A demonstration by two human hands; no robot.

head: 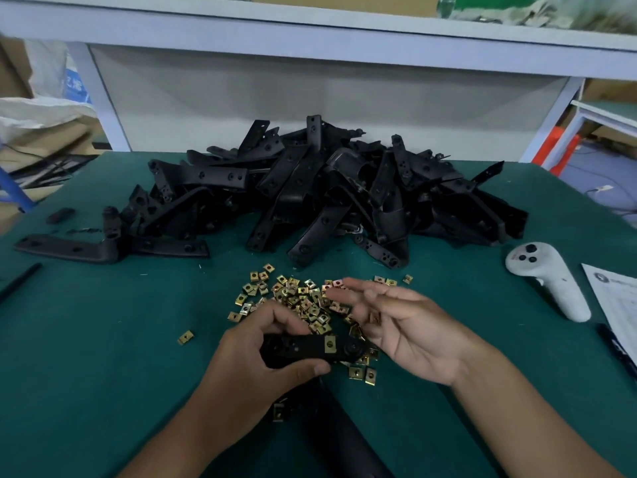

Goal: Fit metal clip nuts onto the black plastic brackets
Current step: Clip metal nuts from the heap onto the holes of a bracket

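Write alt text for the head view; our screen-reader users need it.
A left hand grips a black bracket with one clip nut fitted, while the open right hand hovers over loose brass-coloured nuts on a green table. A bracket pile lies behind.

Brightness: you work in even, moderate indoor light, neither dim nor harsh.
Shadows: you see only soft, short shadows under the bracket pile [331, 201] and your hands, with the darkest patch below your left hand [265, 353].
Glare: small glints show on the clip nuts [296, 298]; the green mat [103, 339] stays matte.
Dark detail: the black brackets merge into one mass, their edges hard to separate.
Blur: your right hand [396, 326] smears at the fingertips; the shelf [310, 22] at the top looks soft.
Distortion: the wide lens bends the table edges and the shelf line near the frame borders.
Sharpness: overall the picture looks slightly soft and compressed.
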